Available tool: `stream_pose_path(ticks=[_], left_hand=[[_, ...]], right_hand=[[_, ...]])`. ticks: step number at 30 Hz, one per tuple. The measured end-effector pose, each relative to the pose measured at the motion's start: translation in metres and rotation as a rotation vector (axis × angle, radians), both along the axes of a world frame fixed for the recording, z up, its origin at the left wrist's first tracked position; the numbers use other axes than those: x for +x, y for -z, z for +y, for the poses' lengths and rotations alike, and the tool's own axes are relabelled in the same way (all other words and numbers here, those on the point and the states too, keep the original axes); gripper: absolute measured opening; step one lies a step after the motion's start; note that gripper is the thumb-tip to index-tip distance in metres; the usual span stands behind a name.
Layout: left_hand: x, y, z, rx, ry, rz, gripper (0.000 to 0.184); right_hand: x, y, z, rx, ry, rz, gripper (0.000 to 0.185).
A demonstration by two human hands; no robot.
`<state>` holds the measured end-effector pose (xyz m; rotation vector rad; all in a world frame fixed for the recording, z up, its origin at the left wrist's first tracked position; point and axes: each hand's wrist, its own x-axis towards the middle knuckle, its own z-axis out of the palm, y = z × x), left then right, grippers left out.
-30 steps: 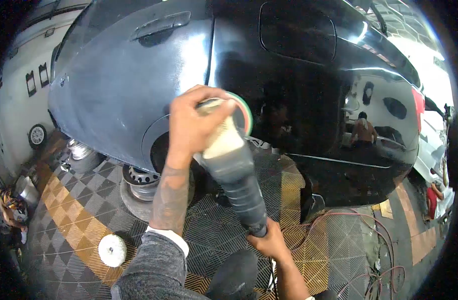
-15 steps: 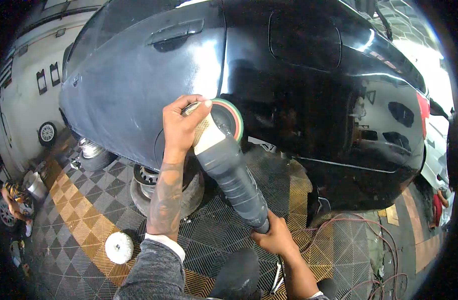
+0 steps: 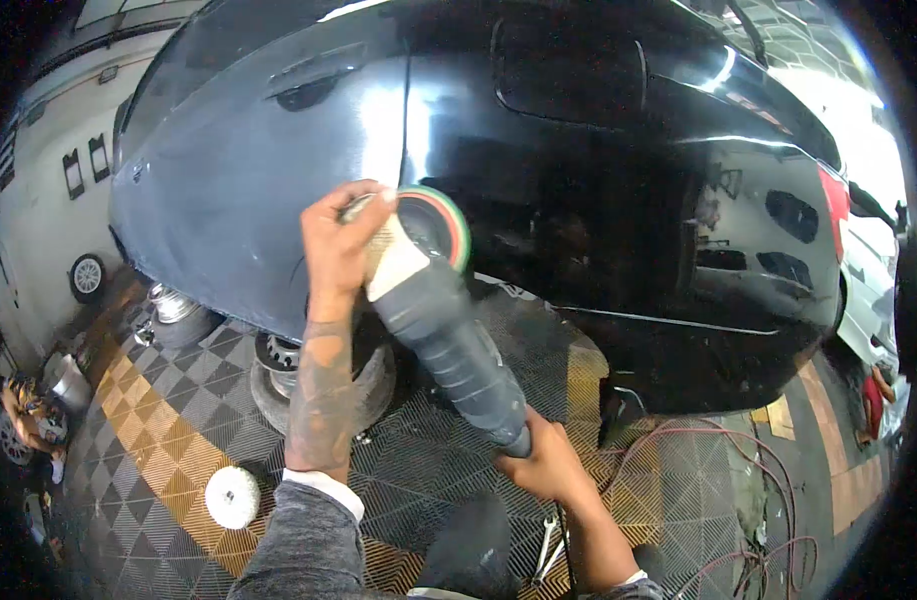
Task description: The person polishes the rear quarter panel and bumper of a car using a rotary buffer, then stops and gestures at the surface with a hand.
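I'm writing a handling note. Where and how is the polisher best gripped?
Probably grip the polisher by its narrow rear end from the right, steadying the pale head from the left: its long body slants between, and both places clear the green-edged pad.

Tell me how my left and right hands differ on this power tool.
Your left hand grips the power tool by its pale head, beside the disc; your right hand wraps its narrow tail end. Your left hand is nearer the car; your right hand is lower in view. Both are bare and closed on it.
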<state>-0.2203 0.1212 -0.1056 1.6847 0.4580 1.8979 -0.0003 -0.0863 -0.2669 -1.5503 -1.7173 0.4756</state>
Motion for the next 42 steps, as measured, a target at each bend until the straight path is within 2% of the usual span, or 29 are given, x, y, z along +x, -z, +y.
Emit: stream_pose_path(ticks=[3,6,10,15,17,18,21,24,25,27,29,31,36,38,39,40,42], left_hand=[[-0.002,0.002,-0.001,-0.035,0.045,-0.056,0.019],[0.018,-0.004,-0.012,-0.016,0.071,0.004,0.018],[0.063,-0.007,-0.036,0.179,-0.054,0.183,0.020],[0.130,-0.013,-0.078,0.281,-0.031,0.226,0.024],[0.159,-0.017,-0.096,0.299,-0.008,0.237,0.024],[0.174,-0.018,-0.104,0.301,0.002,0.245,0.024],[0.223,-0.020,-0.119,0.366,0.079,0.239,0.021],[0.266,-0.025,-0.137,0.407,0.127,0.220,0.020],[0.278,-0.027,-0.141,0.437,0.128,0.210,0.019],[0.289,-0.029,-0.145,0.440,0.167,0.197,0.019],[0.286,-0.030,-0.141,0.445,0.146,0.199,0.019],[0.269,-0.031,-0.137,0.435,0.125,0.220,0.019],[0.199,-0.025,-0.106,0.333,0.091,0.236,0.022],[0.165,-0.021,-0.091,0.349,-0.001,0.230,0.025],[0.148,-0.020,-0.085,0.304,-0.027,0.220,0.023],[0.130,-0.019,-0.078,0.261,-0.051,0.210,0.021],[0.093,-0.015,-0.063,0.179,-0.061,0.210,0.023]], right_hand=[[0.004,-0.001,0.002,-0.067,-0.052,0.036,0.064],[0.012,0.013,-0.008,-0.027,-0.015,0.080,0.066],[0.037,0.023,-0.033,-0.107,0.080,0.170,0.065],[0.078,0.059,-0.066,0.014,0.154,0.201,0.053],[0.097,0.067,-0.080,-0.077,0.206,0.302,0.039],[0.105,0.068,-0.087,-0.079,0.199,0.294,0.039],[0.116,0.063,-0.110,-0.040,0.269,0.499,0.025],[0.132,0.078,-0.123,0.008,0.379,0.628,0.023],[0.136,0.090,-0.120,0.160,0.438,0.615,0.022],[0.143,0.101,-0.119,0.184,0.463,0.631,0.023],[0.146,0.101,-0.118,0.206,0.483,0.642,0.024],[0.143,0.086,-0.116,0.013,0.341,0.586,0.025],[0.108,0.065,-0.087,-0.016,0.297,0.422,0.029],[0.097,0.066,-0.069,-0.061,0.205,0.291,0.036],[0.092,0.069,-0.057,-0.056,0.157,0.256,0.046],[0.083,0.063,-0.050,-0.056,0.160,0.267,0.046],[0.059,0.049,-0.032,0.056,0.051,0.165,0.053]])
